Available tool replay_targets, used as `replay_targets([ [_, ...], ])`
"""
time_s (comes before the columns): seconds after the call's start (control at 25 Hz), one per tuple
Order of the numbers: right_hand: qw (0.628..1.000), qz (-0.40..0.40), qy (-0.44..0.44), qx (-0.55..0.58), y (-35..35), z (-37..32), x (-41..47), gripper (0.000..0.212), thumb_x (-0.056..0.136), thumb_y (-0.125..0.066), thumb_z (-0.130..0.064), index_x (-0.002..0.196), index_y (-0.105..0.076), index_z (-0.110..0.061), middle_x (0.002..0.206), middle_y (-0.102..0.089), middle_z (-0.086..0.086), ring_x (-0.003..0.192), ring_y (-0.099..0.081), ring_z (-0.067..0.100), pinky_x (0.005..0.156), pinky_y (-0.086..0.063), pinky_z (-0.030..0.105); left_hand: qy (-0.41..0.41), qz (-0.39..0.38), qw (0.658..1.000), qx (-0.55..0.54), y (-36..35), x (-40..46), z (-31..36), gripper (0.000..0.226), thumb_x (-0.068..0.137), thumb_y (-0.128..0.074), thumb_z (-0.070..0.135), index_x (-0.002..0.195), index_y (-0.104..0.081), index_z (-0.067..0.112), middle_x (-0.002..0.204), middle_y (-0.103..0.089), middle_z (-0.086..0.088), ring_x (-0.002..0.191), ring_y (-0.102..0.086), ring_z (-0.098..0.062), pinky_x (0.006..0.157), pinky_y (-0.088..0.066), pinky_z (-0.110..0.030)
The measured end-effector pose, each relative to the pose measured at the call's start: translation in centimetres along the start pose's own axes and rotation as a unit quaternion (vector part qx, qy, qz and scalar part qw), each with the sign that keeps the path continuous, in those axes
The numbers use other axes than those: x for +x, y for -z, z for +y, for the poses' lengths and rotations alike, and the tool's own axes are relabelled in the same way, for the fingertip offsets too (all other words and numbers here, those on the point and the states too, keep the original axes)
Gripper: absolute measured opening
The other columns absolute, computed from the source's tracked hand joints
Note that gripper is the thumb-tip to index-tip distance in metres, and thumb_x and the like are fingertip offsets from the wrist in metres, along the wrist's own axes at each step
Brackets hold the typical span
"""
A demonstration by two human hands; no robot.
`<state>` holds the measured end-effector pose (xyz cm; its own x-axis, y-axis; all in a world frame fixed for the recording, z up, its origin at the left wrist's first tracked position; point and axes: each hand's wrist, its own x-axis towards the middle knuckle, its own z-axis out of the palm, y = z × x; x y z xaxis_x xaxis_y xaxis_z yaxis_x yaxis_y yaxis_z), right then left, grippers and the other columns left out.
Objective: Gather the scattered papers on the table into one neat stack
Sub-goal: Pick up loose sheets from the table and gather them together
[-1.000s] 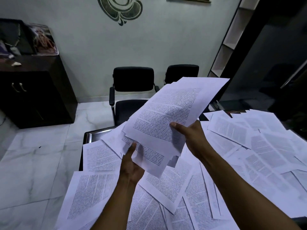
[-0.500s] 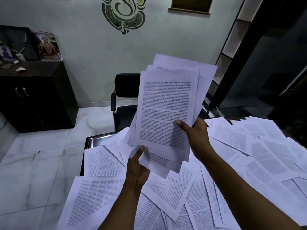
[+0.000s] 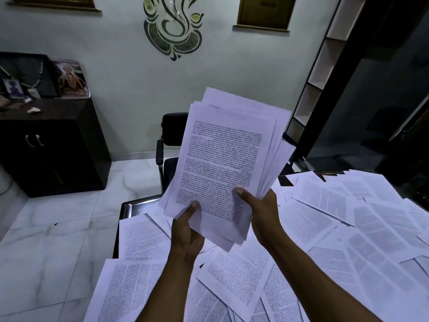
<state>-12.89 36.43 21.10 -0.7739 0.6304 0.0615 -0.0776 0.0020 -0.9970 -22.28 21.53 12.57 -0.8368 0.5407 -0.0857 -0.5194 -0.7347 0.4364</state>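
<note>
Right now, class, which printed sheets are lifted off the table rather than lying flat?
The bundle of papers gripped upright by the left hand and right hand; all others lie flat.

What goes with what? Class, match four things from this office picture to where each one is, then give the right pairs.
Things:
1. held bundle of papers
2. scattered sheets
3. dark cabinet
4. black chair

Places:
A. standing against the wall on the left
B. lying spread over the table
C. gripped in both hands, raised above the table
D. behind the raised bundle, partly hidden by it

Pairs: 1-C, 2-B, 3-A, 4-D. The left hand holds the bundle's lower edge; the right hand pinches its right side.
</note>
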Motion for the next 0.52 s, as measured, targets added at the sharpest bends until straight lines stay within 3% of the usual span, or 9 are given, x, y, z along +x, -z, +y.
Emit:
replay_targets([
  [0.08,0.996,-0.023,0.01,0.09,1.6,-1.4,1.8,0.019,0.096,-0.064,-0.011,0.114,-0.07,-0.012,0.108,-0.076,0.007,0.099,-0.073,0.024,0.084,-0.061,0.035,-0.027,0.014,0.998,0.051,-0.3,-0.3,1.8,0.052,0.092,-0.06,-0.002,0.142,-0.051,0.007,0.132,-0.059,-0.02,0.116,-0.057,-0.038,0.098,-0.053,-0.055],
  [0.2,0.979,-0.069,-0.065,0.181,5.4,-7.3,4.9,0.03,0.101,-0.051,-0.033,0.1,-0.078,-0.018,0.095,-0.078,-0.001,0.083,-0.073,0.014,0.068,-0.059,0.026,-0.005,0.092,0.985,0.147,0.6,-0.9,4.4,0.039,0.086,-0.062,0.004,0.124,-0.06,0.004,0.136,-0.059,-0.022,0.105,-0.065,-0.032,0.089,-0.057,-0.046],
  [0.28,0.984,-0.129,-0.094,0.082,7.3,-10.9,6.1,0.033,0.092,-0.051,-0.043,0.093,-0.08,-0.027,0.087,-0.076,-0.008,0.072,-0.071,0.009,0.057,-0.056,0.022,-0.014,0.091,0.978,0.185,1.9,-1.1,5.4,0.044,0.093,-0.056,0.001,0.136,-0.053,0.003,0.142,-0.056,-0.022,0.11,-0.065,-0.031,0.091,-0.056,-0.044],
  [0.36,0.97,-0.21,-0.117,-0.045,7.9,-13.2,6.9,0.032,0.087,-0.053,-0.041,0.101,-0.077,-0.025,0.085,-0.077,-0.005,0.07,-0.071,0.009,0.057,-0.057,0.023,-0.023,0.061,0.979,0.191,2.6,-1.4,5.6,0.051,0.092,-0.055,-0.002,0.142,-0.051,0.006,0.134,-0.063,-0.017,0.113,-0.066,-0.028,0.09,-0.059,-0.042],
  [0.52,0.903,-0.319,-0.141,-0.25,6.2,-14.8,7.4,0.017,0.096,-0.065,-0.012,0.111,-0.068,-0.005,0.088,-0.078,0.007,0.067,-0.074,0.016,0.054,-0.058,0.023,-0.028,0.08,0.98,0.178,2.8,-2.0,4.1,0.073,0.077,-0.078,0.015,0.144,-0.049,0.012,0.114,-0.072,-0.006,0.102,-0.072,-0.02,0.086,-0.06,-0.035],
])
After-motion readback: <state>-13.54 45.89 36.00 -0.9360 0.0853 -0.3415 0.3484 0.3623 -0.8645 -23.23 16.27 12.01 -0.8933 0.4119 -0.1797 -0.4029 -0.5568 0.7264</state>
